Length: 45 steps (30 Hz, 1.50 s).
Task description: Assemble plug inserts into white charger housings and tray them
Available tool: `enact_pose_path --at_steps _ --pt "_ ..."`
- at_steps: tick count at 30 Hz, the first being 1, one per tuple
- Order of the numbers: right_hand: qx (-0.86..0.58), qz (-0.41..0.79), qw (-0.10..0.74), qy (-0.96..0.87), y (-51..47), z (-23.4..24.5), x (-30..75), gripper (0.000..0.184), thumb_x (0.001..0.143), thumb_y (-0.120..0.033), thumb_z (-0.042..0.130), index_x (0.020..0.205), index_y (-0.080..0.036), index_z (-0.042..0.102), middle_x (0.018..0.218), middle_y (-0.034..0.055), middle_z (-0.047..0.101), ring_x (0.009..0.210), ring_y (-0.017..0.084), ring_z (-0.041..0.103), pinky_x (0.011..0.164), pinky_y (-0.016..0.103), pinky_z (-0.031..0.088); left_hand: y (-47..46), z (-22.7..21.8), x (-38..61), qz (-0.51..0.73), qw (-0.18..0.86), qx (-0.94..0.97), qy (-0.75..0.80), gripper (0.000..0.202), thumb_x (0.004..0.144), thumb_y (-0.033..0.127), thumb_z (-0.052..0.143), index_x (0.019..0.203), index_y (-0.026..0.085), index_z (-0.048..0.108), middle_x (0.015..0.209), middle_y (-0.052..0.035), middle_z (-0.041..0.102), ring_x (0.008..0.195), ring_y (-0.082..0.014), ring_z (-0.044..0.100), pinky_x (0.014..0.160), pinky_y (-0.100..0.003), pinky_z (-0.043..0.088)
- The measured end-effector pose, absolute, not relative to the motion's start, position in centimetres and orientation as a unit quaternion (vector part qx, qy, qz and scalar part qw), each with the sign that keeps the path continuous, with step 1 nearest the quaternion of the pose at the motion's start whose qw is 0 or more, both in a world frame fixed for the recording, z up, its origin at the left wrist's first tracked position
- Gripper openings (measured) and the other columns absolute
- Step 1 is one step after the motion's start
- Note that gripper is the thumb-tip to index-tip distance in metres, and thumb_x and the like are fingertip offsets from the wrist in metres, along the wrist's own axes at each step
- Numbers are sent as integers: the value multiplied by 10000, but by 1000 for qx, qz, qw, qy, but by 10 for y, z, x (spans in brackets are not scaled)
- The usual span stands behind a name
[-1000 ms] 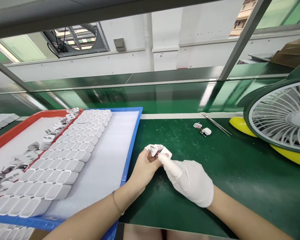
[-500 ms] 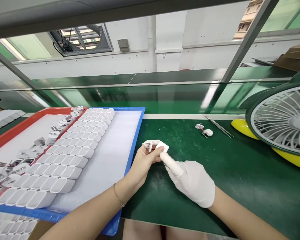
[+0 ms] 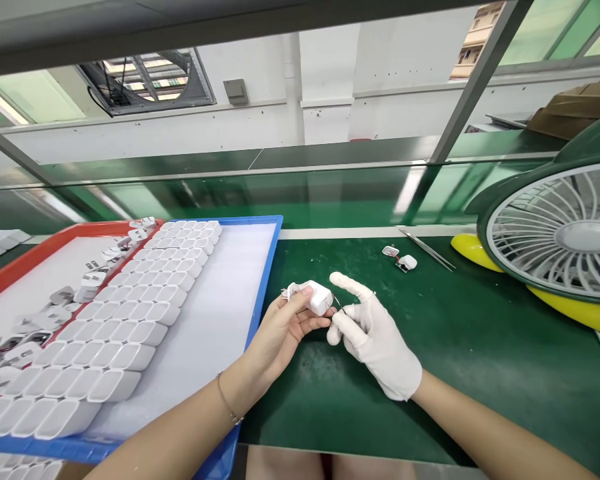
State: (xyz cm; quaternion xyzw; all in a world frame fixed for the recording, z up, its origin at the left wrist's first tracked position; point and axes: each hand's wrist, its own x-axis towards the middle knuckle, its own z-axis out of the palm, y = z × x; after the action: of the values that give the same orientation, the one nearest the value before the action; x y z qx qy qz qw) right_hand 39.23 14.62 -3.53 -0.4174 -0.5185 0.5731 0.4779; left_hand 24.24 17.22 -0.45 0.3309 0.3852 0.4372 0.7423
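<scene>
My left hand (image 3: 286,323) grips a white power adapter (image 3: 319,298) between thumb and fingers, its plug end facing left. Close by on the right is my gloved right hand (image 3: 375,340), with the index finger stretched up and the thumb and other fingers curled. A thin dark piece (image 3: 339,304) runs from those curled fingers toward the adapter's right end; whether it is a wire or a tool tip, I cannot tell. Beyond the hands, a small opened adapter assembly (image 3: 407,263) lies on the green table (image 3: 460,373), joined by a wire to a white plug cap (image 3: 391,251).
Left of my hands, a blue tray (image 3: 266,287) bears rows of white housings (image 3: 145,332). A red tray (image 3: 75,230) with wired plug parts (image 3: 55,317) lies beyond it. Metal tweezers (image 3: 427,249) lie near the table's back edge. A green-and-yellow fan (image 3: 575,233) stands at right.
My right hand's index finger has lifted off the adapter and now points up. The adapter has turned in my left hand, showing its rounded right end. The view has shifted slightly.
</scene>
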Motion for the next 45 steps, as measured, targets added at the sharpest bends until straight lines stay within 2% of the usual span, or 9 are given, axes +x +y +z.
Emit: enact_pose_path --at_steps 16,32,37,40,45 --pt "-422 593 477 -493 147 -30 393 558 875 -247 491 1389 -225 275 574 -65 561 366 39 325 376 170 254 173 -3 243 438 724 355 398 133 835 262 644 892 143 625 846 -57 667 788 -158 660 679 -226 575" --pt "-412 631 464 -466 146 -30 393 463 898 -297 476 1338 -249 338 638 -52 597 356 38 361 361 153 281 179 -9 236 442 625 466 443 293 739 252 737 959 165 564 913 -53 646 872 -228 649 686 -328 580" --pt "-372 659 468 -456 144 -30 394 474 904 -324 481 1340 -266 305 747 -33 599 355 25 354 338 148 268 178 -10 235 419 598 527 435 261 732 239 744 909 170 565 952 -36 673 766 -138 642 748 -268 539" --pt "-360 683 459 -441 144 -28 395 506 890 -313 504 1345 -257 288 697 -41 584 336 25 323 318 141 227 178 -9 235 395 606 546 422 271 701 213 768 887 172 576 925 -24 682 822 -141 638 745 -232 520" --pt "-323 722 457 -406 144 -24 400 565 849 -208 517 1354 -275 272 675 -43 592 316 33 341 308 138 232 178 -8 233 385 631 552 385 224 732 195 739 849 178 548 936 -21 688 830 -138 635 756 -246 510"
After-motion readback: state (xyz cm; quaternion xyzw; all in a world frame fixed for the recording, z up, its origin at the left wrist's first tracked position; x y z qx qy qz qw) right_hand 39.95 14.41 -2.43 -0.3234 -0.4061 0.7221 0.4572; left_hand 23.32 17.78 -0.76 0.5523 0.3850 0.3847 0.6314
